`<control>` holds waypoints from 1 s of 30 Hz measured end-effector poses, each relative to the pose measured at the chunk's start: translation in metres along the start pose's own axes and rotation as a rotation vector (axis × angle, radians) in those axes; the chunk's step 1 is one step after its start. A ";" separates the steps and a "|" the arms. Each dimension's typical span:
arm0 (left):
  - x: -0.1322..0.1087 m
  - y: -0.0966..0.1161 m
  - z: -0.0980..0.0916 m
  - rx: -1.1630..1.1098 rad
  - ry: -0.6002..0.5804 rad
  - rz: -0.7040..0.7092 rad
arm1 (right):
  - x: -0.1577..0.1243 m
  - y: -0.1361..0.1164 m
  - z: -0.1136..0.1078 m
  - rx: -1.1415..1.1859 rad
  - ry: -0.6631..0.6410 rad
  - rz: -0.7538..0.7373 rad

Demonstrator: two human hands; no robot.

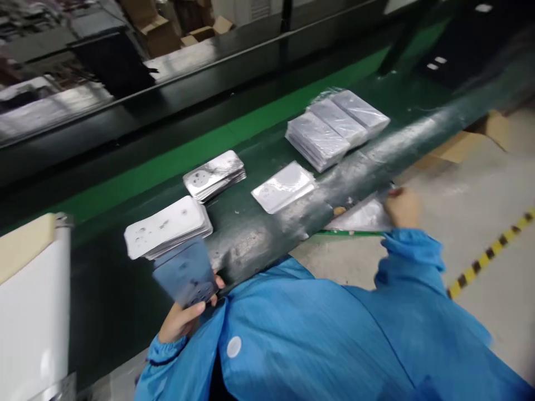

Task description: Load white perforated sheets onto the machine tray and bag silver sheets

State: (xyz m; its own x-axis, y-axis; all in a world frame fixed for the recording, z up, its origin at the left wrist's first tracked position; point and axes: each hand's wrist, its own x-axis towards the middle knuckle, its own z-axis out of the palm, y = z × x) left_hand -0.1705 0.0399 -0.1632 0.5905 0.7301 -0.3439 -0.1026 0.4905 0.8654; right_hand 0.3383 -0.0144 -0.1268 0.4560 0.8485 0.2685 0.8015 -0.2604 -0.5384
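Fingers (195,311) of the left hand (178,324): closed on one thin, blue-tinted rectangular panel (183,272) at its near end, just beside a white, rounded-corner panel stack (167,225); seemingly light, stiff, slippery, best taken by edges. Right hand (403,207): blurred, grip indeterminable, at whitish plastic-like sheeting (368,215).

The light is uneven and seems to come from above: the upper right corner is very dim, while the floor (468,217) at the right is paler. White glare lies on the wrapped packs (324,133) and along the rounded table edge (401,138). The right hand (403,208) is smeared by blur, and the cardboard boxes (157,34) behind are soft also. Toward the lower right, the sleeve (434,312) looks stretched.
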 end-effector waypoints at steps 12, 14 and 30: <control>0.028 0.023 0.014 0.252 -0.257 0.019 | -0.007 -0.264 0.110 -0.061 -0.222 -1.822; 0.022 0.020 0.010 0.161 -0.224 0.033 | 0.005 -0.271 0.120 -0.035 -0.276 -1.817; 0.009 -0.016 -0.024 -0.223 -0.121 0.240 | 0.177 -0.271 0.190 -0.314 -0.828 -0.796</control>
State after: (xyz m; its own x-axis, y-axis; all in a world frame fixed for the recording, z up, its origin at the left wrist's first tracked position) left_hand -0.1821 0.0501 -0.1890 0.6178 0.7819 -0.0832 -0.4141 0.4135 0.8109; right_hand 0.1286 0.2940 -0.0855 -0.5083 0.8323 -0.2210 0.8587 0.4704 -0.2034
